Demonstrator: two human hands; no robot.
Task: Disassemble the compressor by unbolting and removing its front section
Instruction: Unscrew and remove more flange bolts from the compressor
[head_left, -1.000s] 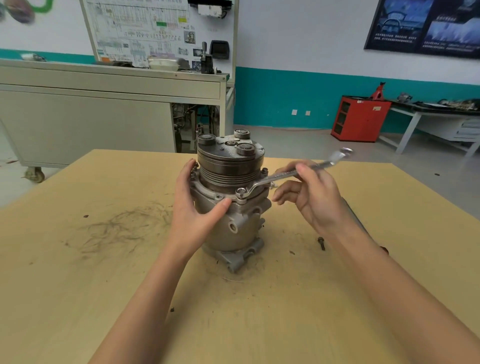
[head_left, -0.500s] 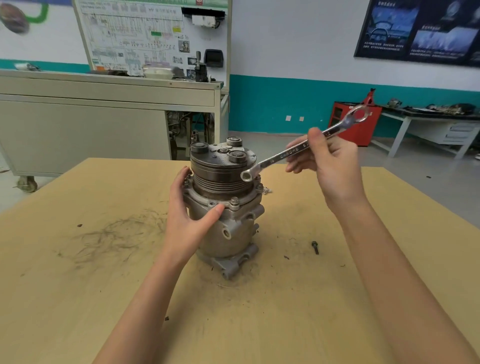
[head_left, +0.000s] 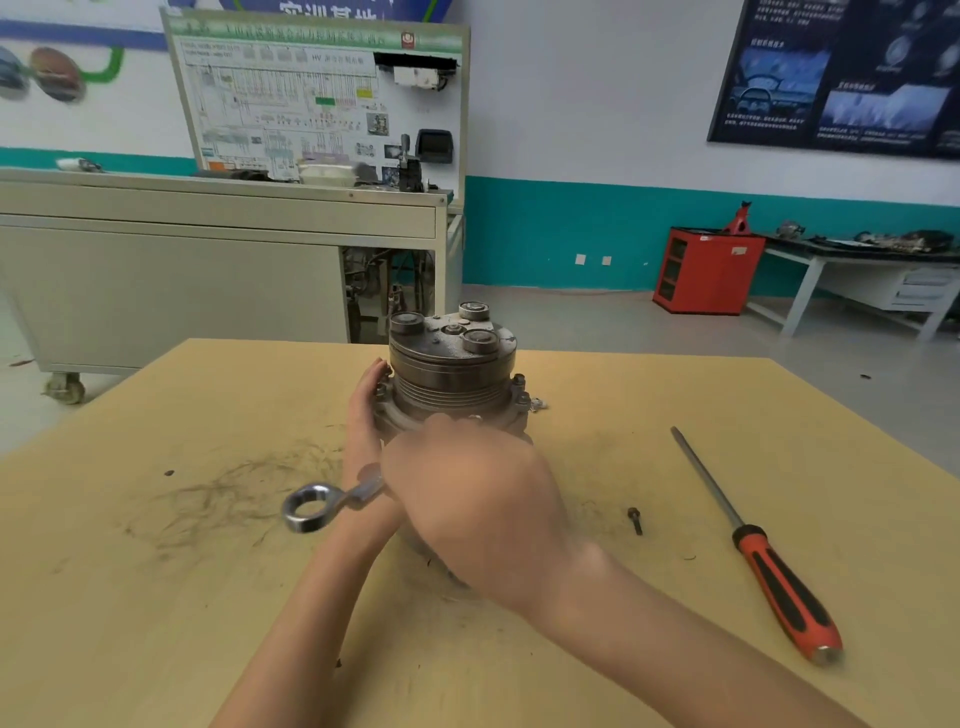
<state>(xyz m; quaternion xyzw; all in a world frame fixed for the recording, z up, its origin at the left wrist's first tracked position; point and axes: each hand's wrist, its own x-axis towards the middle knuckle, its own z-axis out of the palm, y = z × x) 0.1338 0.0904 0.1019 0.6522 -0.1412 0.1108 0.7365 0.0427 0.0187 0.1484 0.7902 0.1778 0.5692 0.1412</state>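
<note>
Pale yellow wooden table (head_left: 156, 623), scuffed with dark smears, fills the lower frame. Raised at upper right half a second ago, the blurred right hand (head_left: 460, 501) is now low at centre, gripping a steel wrench (head_left: 322, 504) whose ring end pokes left. The left hand (head_left: 363, 415) cups the upright compressor (head_left: 452, 364), ribbed grey metal, at centre. Further right lie a dark bolt (head_left: 635, 519) and an orange-handled screwdriver (head_left: 769, 561).
</note>
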